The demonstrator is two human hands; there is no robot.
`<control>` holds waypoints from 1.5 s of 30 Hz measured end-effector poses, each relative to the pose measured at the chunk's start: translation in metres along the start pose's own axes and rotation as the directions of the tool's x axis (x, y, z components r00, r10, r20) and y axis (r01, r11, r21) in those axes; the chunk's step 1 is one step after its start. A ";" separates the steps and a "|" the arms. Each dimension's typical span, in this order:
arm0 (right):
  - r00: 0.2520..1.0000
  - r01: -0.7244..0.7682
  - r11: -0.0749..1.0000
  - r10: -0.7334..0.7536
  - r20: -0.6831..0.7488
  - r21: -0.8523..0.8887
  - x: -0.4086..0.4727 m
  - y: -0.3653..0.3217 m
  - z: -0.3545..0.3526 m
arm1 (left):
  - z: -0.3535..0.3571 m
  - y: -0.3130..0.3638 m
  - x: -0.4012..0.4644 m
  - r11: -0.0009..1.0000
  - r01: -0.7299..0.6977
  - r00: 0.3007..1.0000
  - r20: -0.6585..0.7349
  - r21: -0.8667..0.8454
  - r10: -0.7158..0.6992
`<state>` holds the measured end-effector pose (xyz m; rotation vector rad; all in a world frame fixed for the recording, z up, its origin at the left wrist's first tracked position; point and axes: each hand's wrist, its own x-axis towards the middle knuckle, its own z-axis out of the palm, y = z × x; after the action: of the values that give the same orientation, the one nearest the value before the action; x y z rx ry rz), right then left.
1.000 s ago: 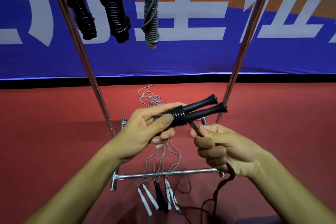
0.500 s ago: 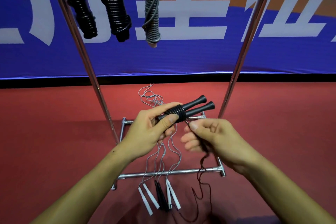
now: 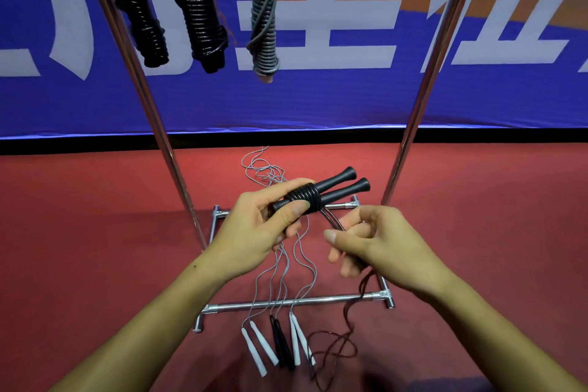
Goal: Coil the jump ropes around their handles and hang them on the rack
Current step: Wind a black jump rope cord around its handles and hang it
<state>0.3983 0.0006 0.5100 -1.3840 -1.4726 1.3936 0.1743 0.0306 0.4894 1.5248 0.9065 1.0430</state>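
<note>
Left hand (image 3: 254,229) grips a pair of black handles (image 3: 331,192) held side by side, thumb pressed across the black turns of rope (image 3: 302,197) bound round their middle. The flared ends point up and to the right, over the far bar of the rack's base. Right hand (image 3: 378,242), fingers curled, pinches the dark loose rope (image 3: 334,223) just below the coil; the rest of it drops past the near bar of the rack (image 3: 296,302) and lies in loops on the red floor (image 3: 95,232).

Up top, three finished bundles hang from the rack, nearer its left upright: two black coiled ropes (image 3: 200,9) and one grey coiled rope (image 3: 264,25).

On the floor, thin grey ropes (image 3: 286,264) trail across the base's near bar, ending in white handles (image 3: 257,347) and one black pair (image 3: 281,344) in front of it.

Behind stands a blue banner (image 3: 318,99) with big white characters, cropped by the frame; I cannot read them.
</note>
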 end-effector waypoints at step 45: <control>0.936 0.352 0.814 -0.315 0.157 -0.462 0.012 0.020 -0.026 | -0.011 0.014 -0.007 0.907 0.133 0.849 0.427 0.399 -0.312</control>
<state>0.4248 0.0162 0.4939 -1.2744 -2.1018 0.8886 0.1620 0.0256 0.5031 1.8141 0.9146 0.2963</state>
